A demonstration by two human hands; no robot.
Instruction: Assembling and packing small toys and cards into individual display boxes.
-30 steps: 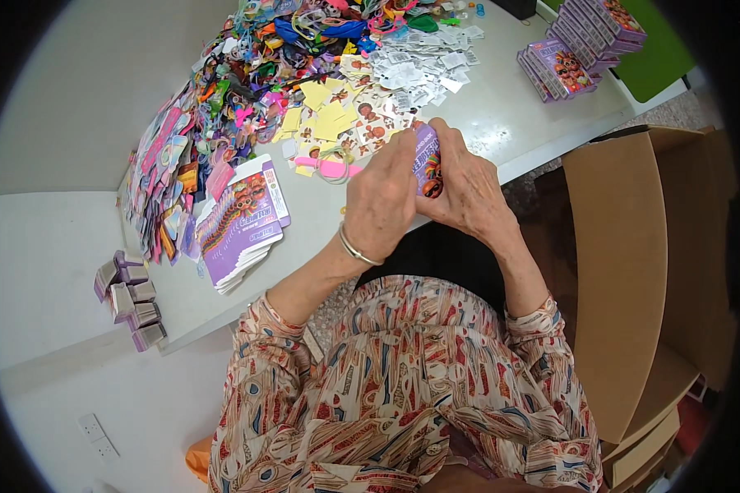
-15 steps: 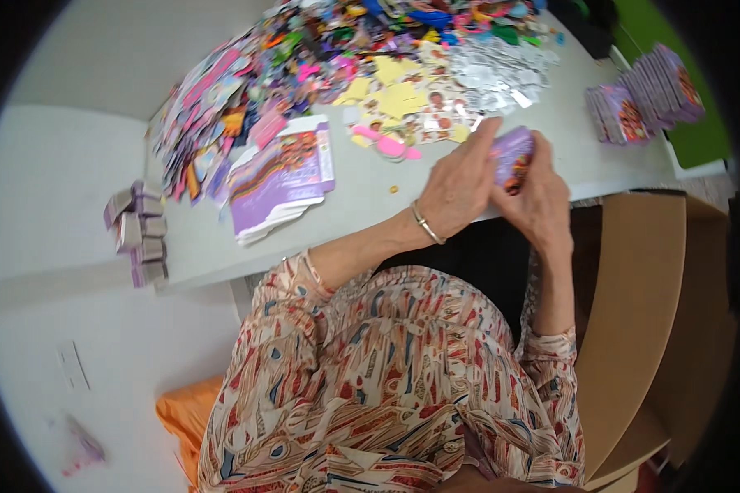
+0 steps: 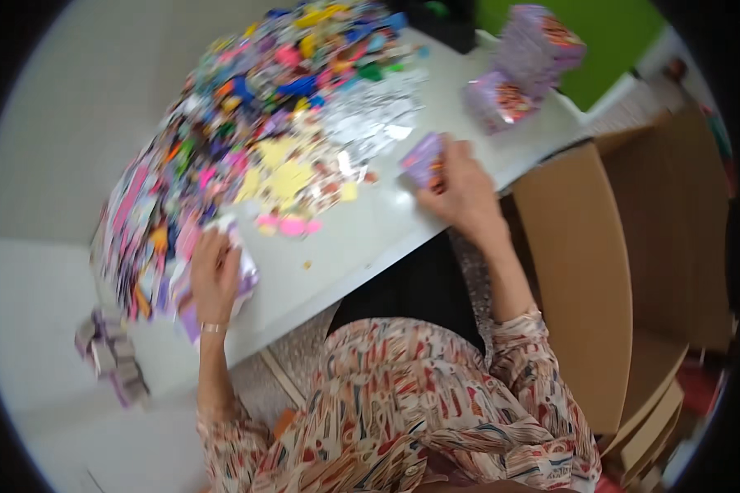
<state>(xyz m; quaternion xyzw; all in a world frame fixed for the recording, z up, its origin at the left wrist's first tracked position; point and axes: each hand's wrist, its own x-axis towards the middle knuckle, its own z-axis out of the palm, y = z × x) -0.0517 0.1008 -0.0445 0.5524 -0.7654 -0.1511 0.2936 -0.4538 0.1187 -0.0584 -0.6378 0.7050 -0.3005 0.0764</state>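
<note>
My right hand [image 3: 467,193] is closed around a small purple pack [image 3: 423,163] with a colourful printed face, held over the table's front part. On the left, my left hand [image 3: 215,279] rests on a stack of flat purple printed packages [image 3: 245,278]. Its fingers curl down over the top one, and motion blur softens them. Beyond the stack spreads a large heap of colourful cut pieces [image 3: 222,123]. Yellow pieces [image 3: 288,177], pink pieces [image 3: 292,225] and silvery-white pieces [image 3: 378,111] lie between my hands and the heap's far side.
Stacked purple packs [image 3: 530,62] stand at the table's far right end. Several small grey-and-purple packs [image 3: 111,357] sit at the left edge. An open cardboard box [image 3: 580,271] is at my right, below the white table [image 3: 362,238]. A green panel [image 3: 584,41] is behind.
My left hand has let go of the small purple pack and moved left onto the flat stack. The right hand keeps the pack. The view has turned to the right.
</note>
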